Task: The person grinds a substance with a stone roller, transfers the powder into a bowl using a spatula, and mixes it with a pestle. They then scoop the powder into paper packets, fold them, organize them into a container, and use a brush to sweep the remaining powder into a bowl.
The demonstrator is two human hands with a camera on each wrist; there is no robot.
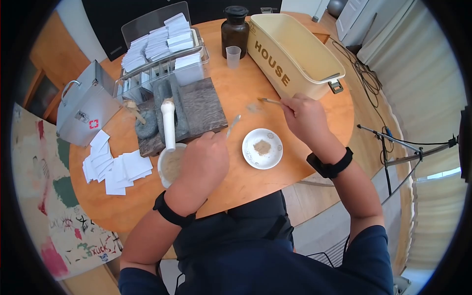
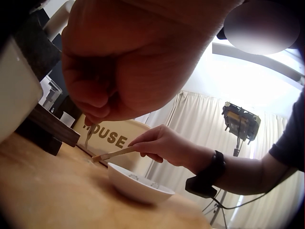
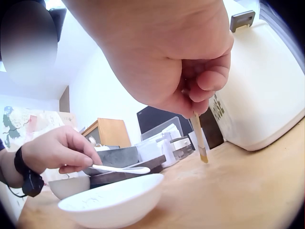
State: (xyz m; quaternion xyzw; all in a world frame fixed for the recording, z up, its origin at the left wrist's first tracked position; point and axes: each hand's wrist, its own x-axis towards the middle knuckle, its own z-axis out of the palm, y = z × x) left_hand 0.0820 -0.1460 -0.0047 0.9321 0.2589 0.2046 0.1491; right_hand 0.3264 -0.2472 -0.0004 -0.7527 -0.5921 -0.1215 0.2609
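Observation:
My left hand (image 1: 205, 158) grips a small spoon (image 1: 234, 125), its bowl end pointing up and away over the table. In the right wrist view that spoon (image 3: 121, 169) appears white, above the rim of a patterned dish. My right hand (image 1: 306, 116) pinches a thin brush (image 1: 269, 101) with a pale handle; its tip is close to the tabletop, beside a faint powdery patch (image 1: 253, 107). Between the hands stands the white patterned dish (image 1: 250, 156) with a little heap of tan powder (image 1: 262, 147). Under my left hand, a bowl of tan powder (image 1: 171, 166) is partly hidden.
At the left lie white paper slips (image 1: 132, 167) and a metal case (image 1: 88, 110). A dark board (image 1: 204, 105) bears grey stone pieces and a white pestle (image 1: 168, 125). Behind are a bin of paper packets (image 1: 157, 42), a dark jar (image 1: 235, 34), a plastic cup (image 1: 233, 56) and a cream HOUSE box (image 1: 270, 64).

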